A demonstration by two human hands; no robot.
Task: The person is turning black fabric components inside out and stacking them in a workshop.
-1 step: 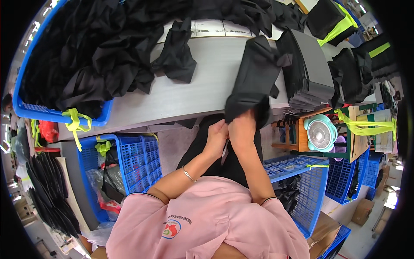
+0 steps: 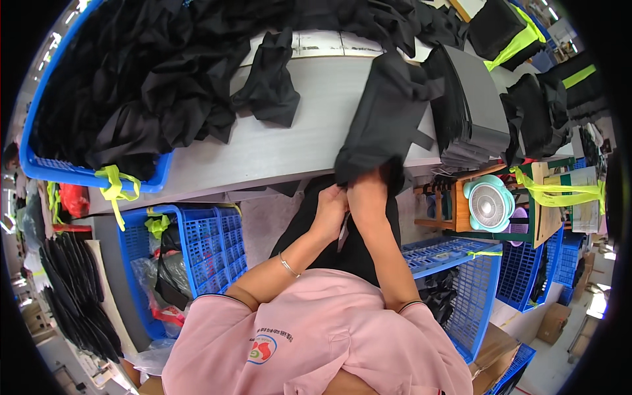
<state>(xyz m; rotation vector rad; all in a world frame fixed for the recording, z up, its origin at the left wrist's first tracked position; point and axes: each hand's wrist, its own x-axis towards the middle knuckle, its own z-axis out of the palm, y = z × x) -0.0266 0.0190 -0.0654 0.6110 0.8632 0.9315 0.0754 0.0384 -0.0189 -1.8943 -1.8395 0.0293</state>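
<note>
A black fabric piece (image 2: 382, 115), shaped like a sleeve with a short strap-like tab on its right side, stretches from the grey table over its near edge. My right hand (image 2: 367, 197) reaches into its near end, and the cloth hides the fingers. Close beside it, my left hand (image 2: 331, 209) has its fingers curled in a pinch at the cloth's lower rim; their tips are partly hidden. Another black fabric piece (image 2: 271, 85) lies crumpled on the table, left of the one I handle. A neat stack of flat black pieces (image 2: 471, 108) stands just to the right.
A blue crate (image 2: 92, 176) heaped with black cloth fills the table's left. Below stand a blue basket (image 2: 210, 243) with plastic bags and a blue crate (image 2: 477, 296) on the right. A mint-green fan (image 2: 489, 203) sits on a wooden stand. Tied black bundles (image 2: 503, 33) lie far right.
The black fabric piece has shifted slightly left and nearer, and its side tab now sticks out further right. My hands stay almost in the same place.
</note>
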